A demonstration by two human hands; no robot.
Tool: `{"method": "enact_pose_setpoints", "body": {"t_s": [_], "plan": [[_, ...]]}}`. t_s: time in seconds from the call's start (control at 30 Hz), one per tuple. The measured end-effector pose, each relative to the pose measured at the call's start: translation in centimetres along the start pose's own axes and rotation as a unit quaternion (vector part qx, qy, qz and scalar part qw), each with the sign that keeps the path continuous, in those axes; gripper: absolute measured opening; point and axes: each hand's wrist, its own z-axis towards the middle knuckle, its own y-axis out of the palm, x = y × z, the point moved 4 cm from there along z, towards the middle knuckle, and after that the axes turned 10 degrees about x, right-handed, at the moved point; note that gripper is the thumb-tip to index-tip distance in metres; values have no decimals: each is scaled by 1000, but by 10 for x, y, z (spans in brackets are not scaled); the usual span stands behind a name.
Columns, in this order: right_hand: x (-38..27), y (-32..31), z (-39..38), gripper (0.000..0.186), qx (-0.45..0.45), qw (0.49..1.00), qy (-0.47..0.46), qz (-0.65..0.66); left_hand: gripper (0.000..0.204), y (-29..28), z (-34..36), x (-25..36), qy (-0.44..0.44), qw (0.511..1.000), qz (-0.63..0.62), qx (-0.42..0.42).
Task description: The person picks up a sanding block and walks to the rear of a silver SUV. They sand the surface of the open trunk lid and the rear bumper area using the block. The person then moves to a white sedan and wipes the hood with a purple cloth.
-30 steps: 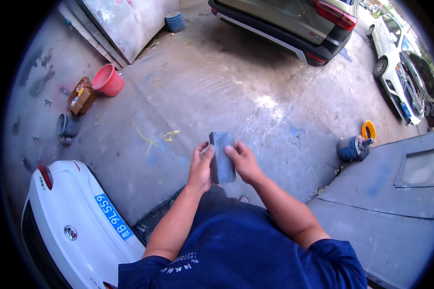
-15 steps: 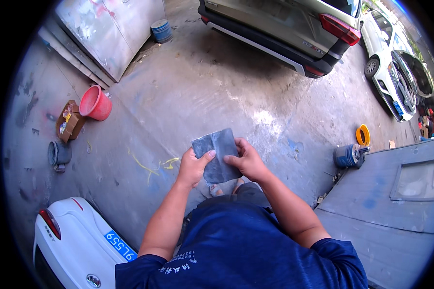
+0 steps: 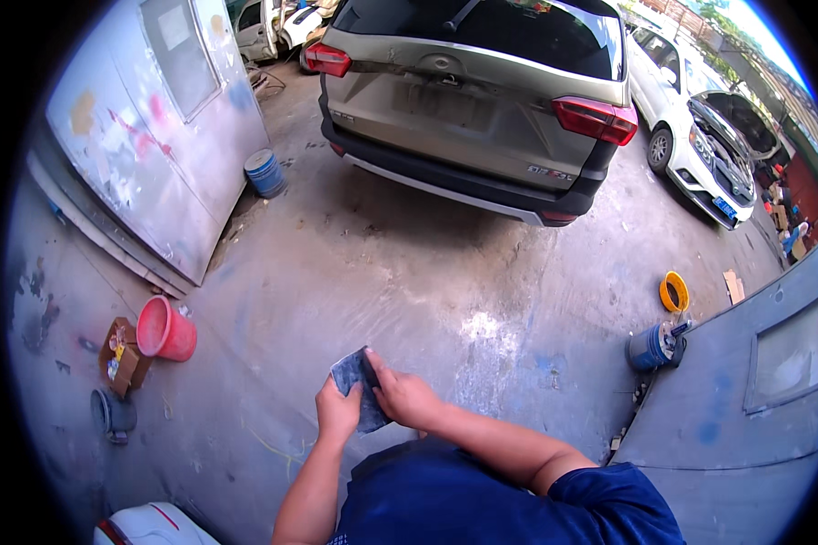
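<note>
Between left grip (image 3: 336, 413) and right grip (image 3: 407, 400): one dark grey sheet (image 3: 369, 405), held by both. Left of them: one red bucket (image 3: 167, 329). Beyond: one SUV (image 3: 473, 113).

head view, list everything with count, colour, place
sandpaper-like sheet: 1, dark grey, lower centre
SUV: 1, greyish beige, top centre
cars: 3, white, top left, upper right, bottom left
bucket: 1, red, left
cardboard box: 1, brown, left
pails: 2, blue, upper left, right
dark pail: 1, grey, left
round tub: 1, yellow, right
doors: 2, grey, left, right
clutter: uncounted, mixed, far right
floor: 1, grey, throughout
shirt: 1, blue, bottom
hands: 2, bare, on sheet
</note>
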Motion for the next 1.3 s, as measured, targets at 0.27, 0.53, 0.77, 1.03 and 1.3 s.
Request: {"method": "enact_pose_setpoints", "body": {"t_s": [0.27, 0.53, 0.77, 1.03, 1.3], "plan": [[24, 5, 84, 56, 83, 989, -86, -83, 23, 36, 90, -6, -33, 992, -110, 44], [42, 32, 175, 56, 98, 985, -112, -82, 20, 52, 198, 2, -94, 963, -254, 16], [33, 63, 272, 60, 139, 966, -98, -197, 34, 47, 310, 12, -148, 889, -419, -109], [49, 45, 369, 40, 103, 973, 141, 148, 28, 44, 412, 21, -120, 860, -466, -168], [100, 53, 446, 27, 97, 948, 226, 202, 38, 62, 484, 58, -124, 829, -489, -242]]}}
